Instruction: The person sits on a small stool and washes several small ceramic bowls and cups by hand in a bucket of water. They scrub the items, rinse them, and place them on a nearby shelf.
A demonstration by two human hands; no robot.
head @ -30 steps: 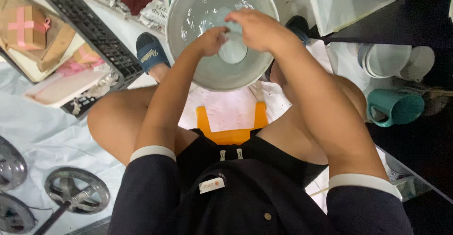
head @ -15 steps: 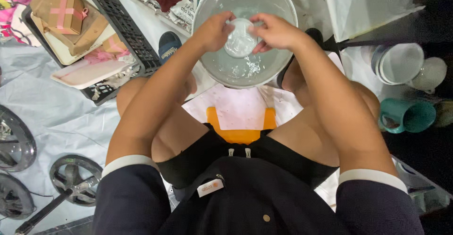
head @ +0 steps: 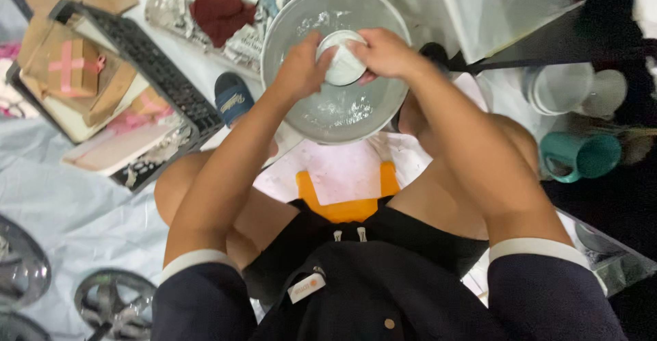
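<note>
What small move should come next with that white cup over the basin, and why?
Probably turn the white cup a little between the fingers while keeping it low over the metal basin. Both the left hand and the right hand grip it above the basin's wet, sudsy inside, so drips and splashes should land there rather than on the cloth around it.
</note>
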